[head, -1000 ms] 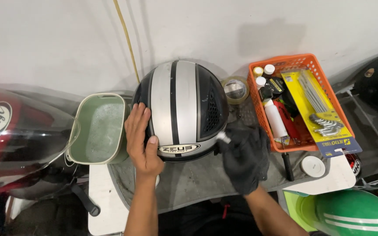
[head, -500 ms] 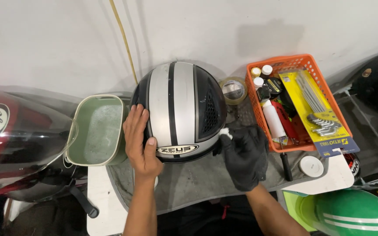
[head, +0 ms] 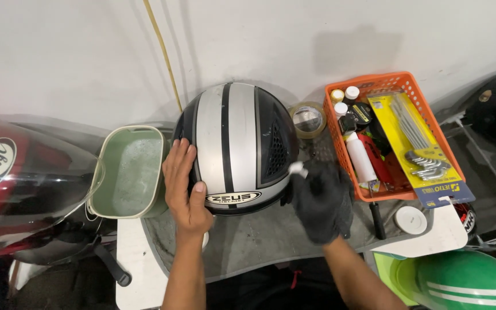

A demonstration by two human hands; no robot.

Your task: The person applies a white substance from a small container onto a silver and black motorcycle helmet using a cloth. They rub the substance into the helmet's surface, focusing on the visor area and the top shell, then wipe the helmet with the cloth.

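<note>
From the head camera, looking down, a black and silver striped helmet (head: 237,148) sits on a grey cloth (head: 271,235) spread over the worktop (head: 130,252), close to the white wall. The left hand (head: 185,186) lies flat against the helmet's left side, fingers (head: 178,158) spread apart and pressed on the shell, thumb near the lower rim. The right hand (head: 320,201), wrapped in a dark cloth, is at the helmet's right lower edge, its fingers closed on a small white-tipped thing (head: 297,169) that touches the shell. A pale green tub (head: 128,171) stands just left of the helmet. A tape roll (head: 307,119) and an orange basket (head: 414,86) of tools lie to the right.
</note>
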